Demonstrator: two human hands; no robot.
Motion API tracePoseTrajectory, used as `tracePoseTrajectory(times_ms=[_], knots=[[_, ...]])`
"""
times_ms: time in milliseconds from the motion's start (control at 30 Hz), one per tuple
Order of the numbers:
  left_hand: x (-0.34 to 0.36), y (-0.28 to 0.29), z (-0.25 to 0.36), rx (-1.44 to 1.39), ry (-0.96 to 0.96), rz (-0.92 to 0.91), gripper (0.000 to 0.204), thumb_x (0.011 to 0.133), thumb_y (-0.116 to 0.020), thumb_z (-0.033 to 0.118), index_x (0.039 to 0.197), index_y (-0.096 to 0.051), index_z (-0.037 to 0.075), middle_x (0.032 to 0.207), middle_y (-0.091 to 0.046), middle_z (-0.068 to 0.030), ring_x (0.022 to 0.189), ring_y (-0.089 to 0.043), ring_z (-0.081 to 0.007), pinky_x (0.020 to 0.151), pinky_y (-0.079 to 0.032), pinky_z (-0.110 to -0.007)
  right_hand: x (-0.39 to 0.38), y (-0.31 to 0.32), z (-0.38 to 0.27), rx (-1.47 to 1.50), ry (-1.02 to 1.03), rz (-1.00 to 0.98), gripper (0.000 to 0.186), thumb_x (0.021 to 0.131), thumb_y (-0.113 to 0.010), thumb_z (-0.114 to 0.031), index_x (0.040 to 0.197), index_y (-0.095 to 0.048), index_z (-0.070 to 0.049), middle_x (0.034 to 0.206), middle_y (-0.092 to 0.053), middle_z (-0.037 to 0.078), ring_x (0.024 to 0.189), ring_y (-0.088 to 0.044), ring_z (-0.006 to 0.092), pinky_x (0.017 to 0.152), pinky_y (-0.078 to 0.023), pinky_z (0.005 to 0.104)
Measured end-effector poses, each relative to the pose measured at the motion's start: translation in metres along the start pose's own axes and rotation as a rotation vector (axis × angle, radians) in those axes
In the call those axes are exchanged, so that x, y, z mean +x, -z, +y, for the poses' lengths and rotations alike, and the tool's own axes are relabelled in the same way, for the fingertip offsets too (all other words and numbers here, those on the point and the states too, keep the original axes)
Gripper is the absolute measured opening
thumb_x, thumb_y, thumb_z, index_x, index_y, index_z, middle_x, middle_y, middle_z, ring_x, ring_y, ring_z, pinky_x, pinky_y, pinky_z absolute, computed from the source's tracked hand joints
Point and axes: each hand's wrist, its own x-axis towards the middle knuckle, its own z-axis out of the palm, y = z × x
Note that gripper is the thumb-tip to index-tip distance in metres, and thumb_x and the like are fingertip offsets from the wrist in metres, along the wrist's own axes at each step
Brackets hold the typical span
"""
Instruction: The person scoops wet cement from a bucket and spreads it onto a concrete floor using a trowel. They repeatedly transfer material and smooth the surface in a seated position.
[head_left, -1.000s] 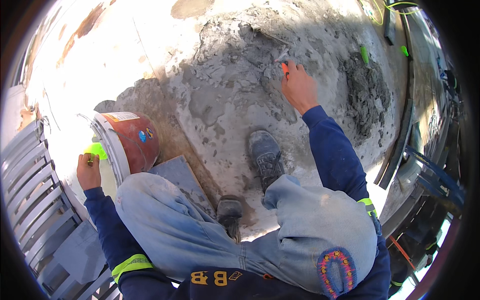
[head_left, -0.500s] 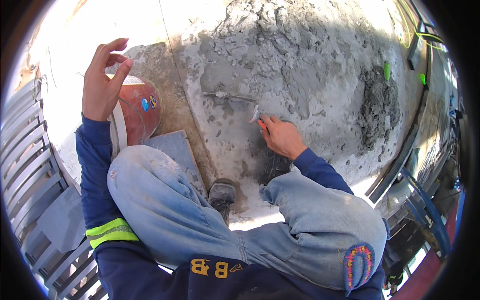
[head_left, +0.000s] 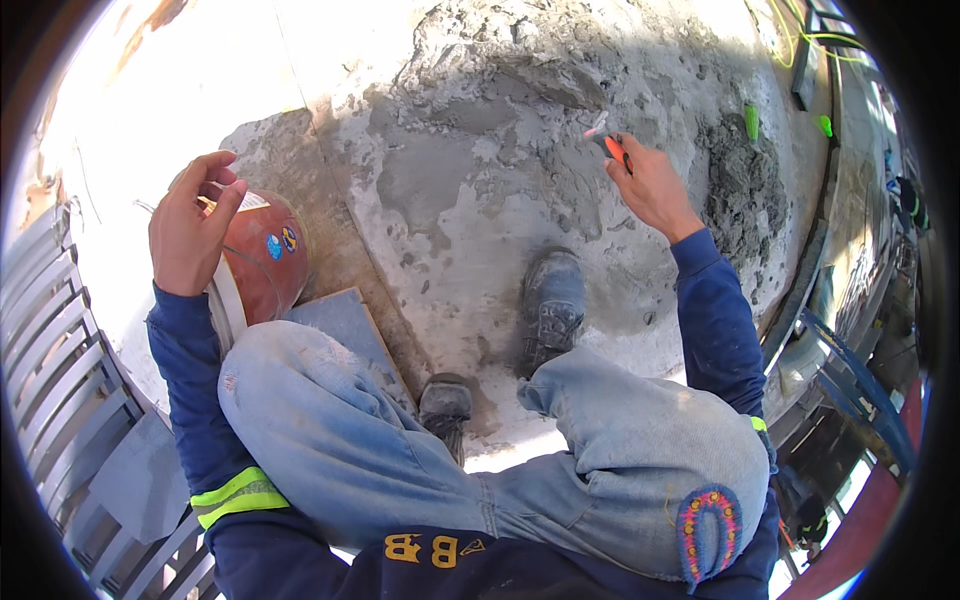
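My left hand [head_left: 193, 222] hovers by the white rim of a red bucket [head_left: 262, 262], fingers loosely curled and apart, holding nothing visible; it hides part of the bucket. My right hand [head_left: 646, 183] grips an orange-and-black-handled trowel [head_left: 612, 148] over the patch of wet grey mortar [head_left: 430, 180] on the floor; its blade is smeared grey and hard to separate from the mortar. Right of that hand is a darker heap of mortar [head_left: 743, 190], with a bright green object [head_left: 751, 123] at its top.
My shoes [head_left: 550, 300] are on the floor below the mortar. A grey board [head_left: 345, 330] lies beside the bucket. Grey slatted metalwork [head_left: 50, 360] runs along the left. Dark beams [head_left: 840, 370], a small green item [head_left: 825, 126] and yellow cable [head_left: 830, 50] are at the right.
My left hand left the green item at the bucket's rim, rose, then dropped slightly. My right hand drew the trowel back toward my shoe, then moved forward and right, still gripping it.
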Motion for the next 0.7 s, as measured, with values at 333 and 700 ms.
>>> tracePoseTrajectory(times_ms=[333,700], knots=[[-0.004,-0.002,-0.001,0.015,-0.018,0.006,0.030,0.089,-0.071,0.019,0.117,-0.068,0.010,0.090,-0.070,-0.0033,0.079,-0.067,-0.0150,0.071,-0.051,-0.030,-0.136,-0.065,-0.027,1.232,-0.745,-0.292,0.022,0.099,-0.051,-0.025,0.103,-0.053,-0.004,0.077,-0.059,0.006,0.048,-0.054,0.0122,0.039,-0.041,0.0279],[-0.003,-0.003,-0.004,0.064,-0.029,0.014,0.028,0.088,-0.070,0.021,0.115,-0.068,0.012,0.088,-0.070,-0.0020,0.076,-0.066,-0.0156,0.070,-0.051,-0.031,-0.026,-0.090,-0.058,1.358,-0.518,-0.124,0.019,0.100,-0.052,-0.023,0.101,-0.051,-0.005,0.075,-0.059,0.005,0.048,-0.053,0.0115,0.041,-0.041,0.0277]])
